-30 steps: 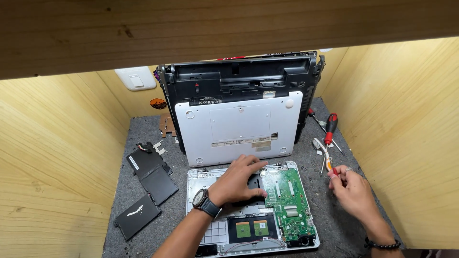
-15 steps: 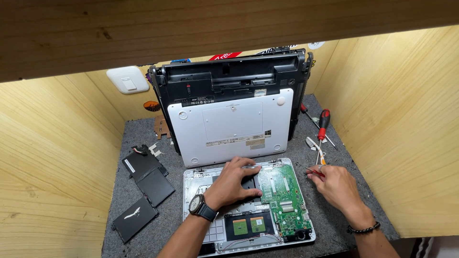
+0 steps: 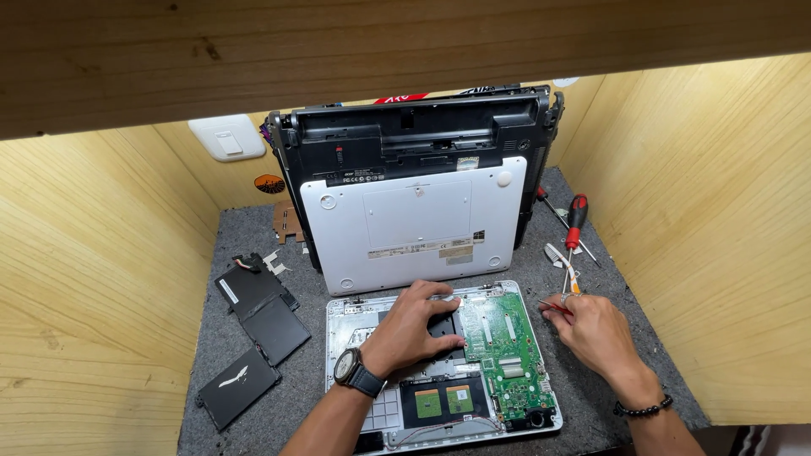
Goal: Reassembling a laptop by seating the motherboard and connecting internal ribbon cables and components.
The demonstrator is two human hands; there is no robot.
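An opened white laptop base (image 3: 355, 317) lies flat in front of me with a green circuit board (image 3: 507, 346) exposed on its right half. My left hand (image 3: 414, 325), with a dark watch on the wrist, presses flat on the black part next to the board. My right hand (image 3: 591, 329), wearing a bead bracelet, rests on the grey mat just right of the laptop and pinches a thin red-tipped tool (image 3: 556, 306) at the board's edge. A white bottom cover (image 3: 414, 224) leans upright behind, against a black laptop shell (image 3: 414, 139).
Flat black battery packs (image 3: 258, 308) lie on the grey felt mat (image 3: 583, 405) at left, another (image 3: 236, 384) nearer me. A red-handled screwdriver (image 3: 576, 219) and a small brush (image 3: 562, 262) lie at right. Wooden walls enclose both sides; a white switch (image 3: 226, 137) sits on the back wall.
My right hand has moved left, from the mat near the brush toward the laptop's right edge. The left hand stays on the laptop. The view has shifted slightly.
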